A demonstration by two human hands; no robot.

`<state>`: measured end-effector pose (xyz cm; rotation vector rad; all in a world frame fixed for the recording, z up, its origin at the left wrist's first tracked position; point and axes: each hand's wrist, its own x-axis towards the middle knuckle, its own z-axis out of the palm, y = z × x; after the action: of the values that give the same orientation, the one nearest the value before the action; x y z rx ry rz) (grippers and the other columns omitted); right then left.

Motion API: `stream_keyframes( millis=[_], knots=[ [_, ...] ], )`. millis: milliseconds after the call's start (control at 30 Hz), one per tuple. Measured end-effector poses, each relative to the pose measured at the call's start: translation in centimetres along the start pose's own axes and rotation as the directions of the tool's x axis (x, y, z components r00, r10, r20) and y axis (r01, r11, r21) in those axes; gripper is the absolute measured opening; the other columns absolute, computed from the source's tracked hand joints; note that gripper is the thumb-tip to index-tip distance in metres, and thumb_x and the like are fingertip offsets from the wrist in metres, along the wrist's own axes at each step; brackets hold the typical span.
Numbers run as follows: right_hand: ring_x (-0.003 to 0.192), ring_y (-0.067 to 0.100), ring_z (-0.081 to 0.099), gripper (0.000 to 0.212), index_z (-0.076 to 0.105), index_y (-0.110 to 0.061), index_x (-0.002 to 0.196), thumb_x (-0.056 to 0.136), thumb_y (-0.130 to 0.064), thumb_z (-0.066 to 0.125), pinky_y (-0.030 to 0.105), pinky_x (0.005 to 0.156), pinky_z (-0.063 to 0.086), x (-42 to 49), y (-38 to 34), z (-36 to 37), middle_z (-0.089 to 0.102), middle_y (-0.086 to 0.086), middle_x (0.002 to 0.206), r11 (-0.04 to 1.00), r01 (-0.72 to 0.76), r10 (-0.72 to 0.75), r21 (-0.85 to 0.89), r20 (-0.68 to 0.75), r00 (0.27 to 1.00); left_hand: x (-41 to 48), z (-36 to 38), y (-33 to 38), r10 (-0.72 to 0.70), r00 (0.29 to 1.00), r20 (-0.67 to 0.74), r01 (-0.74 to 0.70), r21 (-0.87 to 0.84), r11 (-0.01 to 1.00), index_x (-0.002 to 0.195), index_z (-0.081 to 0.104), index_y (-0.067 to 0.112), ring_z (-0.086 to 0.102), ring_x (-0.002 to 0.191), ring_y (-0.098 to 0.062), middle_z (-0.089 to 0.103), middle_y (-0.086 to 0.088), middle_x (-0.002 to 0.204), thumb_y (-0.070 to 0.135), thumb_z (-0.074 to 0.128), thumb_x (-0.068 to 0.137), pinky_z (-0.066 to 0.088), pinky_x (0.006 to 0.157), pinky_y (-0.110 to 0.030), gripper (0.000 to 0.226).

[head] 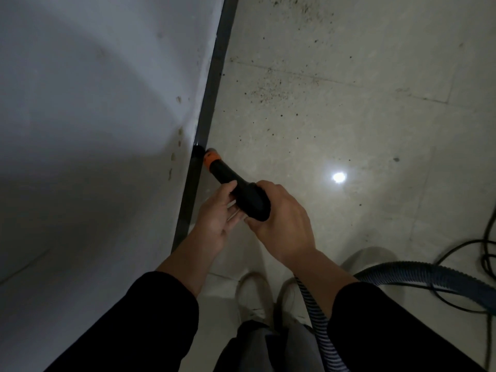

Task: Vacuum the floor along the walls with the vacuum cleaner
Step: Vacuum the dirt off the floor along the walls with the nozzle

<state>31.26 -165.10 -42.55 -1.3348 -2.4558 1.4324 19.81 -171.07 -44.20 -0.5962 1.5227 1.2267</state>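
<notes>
- Your left hand (216,213) reaches in from the lower left, palm turned toward the right. Its thumb lies over the top of the nozzle (236,187), and its fingers (234,221) curl beneath it and cradle the tube.
- Your right hand (281,218) comes down from the right with its back facing up. It is wrapped over the thick rear end of the nozzle, with the thumb pressed against the underside. The other fingertips are hidden round the far side.
- Both forearms are bare below black sleeves (150,318) and meet over the nozzle.
- The nozzle is black with an orange ring near its tip. Its long axis runs from your hands up and to the left, tilted downward.
- The tip meets the floor (335,116) right at the dark skirting (212,89) at the foot of the wall (94,116).
- The ribbed hose (315,307) drops from under your right wrist and passes beside your shoes (255,296).
- Dark specks (268,89) lie scattered on the floor ahead of the tip.
- A cable (483,253) loops at the right edge.
</notes>
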Motion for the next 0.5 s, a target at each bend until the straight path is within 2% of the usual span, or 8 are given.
stream_keyframes(
  millis=[500],
  knots=[
    [0.091,0.02,0.059,0.052,0.054,-0.021,0.125,0.079,-0.024,0.077,0.037,0.074,0.053,0.4,0.4,-2.6,0.06,0.0,0.111,0.998,-0.051,0.049,-0.045,-0.054,0.997,0.1,3.0,0.5,-0.036,0.998,0.049,0.032,0.077,0.997,0.119,0.061,0.016,0.069,0.1,-0.015,0.073,-0.001,0.106,0.034,0.061,0.094,0.055,0.068,-0.023,0.031]
  ],
)
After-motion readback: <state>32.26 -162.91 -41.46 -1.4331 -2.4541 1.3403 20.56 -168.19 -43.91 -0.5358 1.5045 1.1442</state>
